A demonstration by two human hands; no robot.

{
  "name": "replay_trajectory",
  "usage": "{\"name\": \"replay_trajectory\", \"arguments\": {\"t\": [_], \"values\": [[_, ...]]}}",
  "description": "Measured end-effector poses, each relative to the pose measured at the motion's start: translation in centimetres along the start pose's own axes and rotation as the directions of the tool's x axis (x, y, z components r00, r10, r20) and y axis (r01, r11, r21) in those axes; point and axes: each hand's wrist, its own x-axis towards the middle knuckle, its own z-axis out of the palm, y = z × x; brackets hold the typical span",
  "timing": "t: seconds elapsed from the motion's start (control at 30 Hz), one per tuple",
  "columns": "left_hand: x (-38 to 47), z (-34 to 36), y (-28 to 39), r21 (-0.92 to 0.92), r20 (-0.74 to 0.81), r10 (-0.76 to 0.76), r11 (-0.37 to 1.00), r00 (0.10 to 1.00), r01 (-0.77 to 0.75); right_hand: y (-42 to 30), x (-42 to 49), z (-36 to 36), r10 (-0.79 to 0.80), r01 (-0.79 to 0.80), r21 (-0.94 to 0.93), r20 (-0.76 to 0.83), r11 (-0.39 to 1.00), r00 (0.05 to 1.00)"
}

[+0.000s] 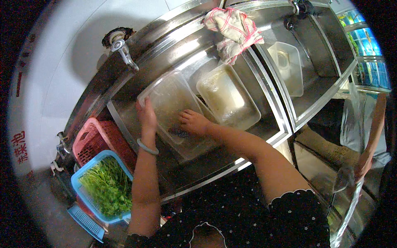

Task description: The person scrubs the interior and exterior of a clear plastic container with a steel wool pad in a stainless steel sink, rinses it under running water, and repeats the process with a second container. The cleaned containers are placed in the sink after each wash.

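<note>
In the head view, a translucent plastic container (167,90) lies tilted in a stainless steel sink (121,107). At its left edge my left hand (147,114) grips the rim, a pale bangle (147,147) on the wrist. My right hand (194,121) is over the container, fingers bent down against it; whether anything is under the fingers is hidden. A dark patch shows just below that hand, too blurred to name. Close by on the right sits a second translucent container (228,93), its inside wet and shiny.
A red-checked cloth (234,29) drapes over the sink divider. The right basin holds another plastic container (287,68). A faucet (122,51) juts from the wall. Leafy greens (108,186) fill a blue basket (76,186) beside a pink basket (90,136). Another person's hand (363,166) is at far right.
</note>
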Motion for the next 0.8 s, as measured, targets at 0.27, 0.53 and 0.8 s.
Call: {"name": "replay_trajectory", "arguments": {"t": [0.27,0.53,0.8], "values": [[-1.3,1.8,-0.5,-0.126,-0.147,0.173,0.973,0.974,-0.192,-6.0,0.5,0.3,0.084,-0.012,0.368,-0.179,0.930,0.980],[-2.7,0.2,-1.8,-0.262,0.244,0.132,0.963,0.961,-0.066,-2.4,0.4,-1.1,0.253,-0.354,0.351,0.303,0.867,0.919],[-9.2,0.3,-2.7,0.034,0.163,0.438,0.893,0.884,-0.449,-6.9,1.2,-4.6,0.208,-0.177,0.679,0.036,0.712,0.977]]}}
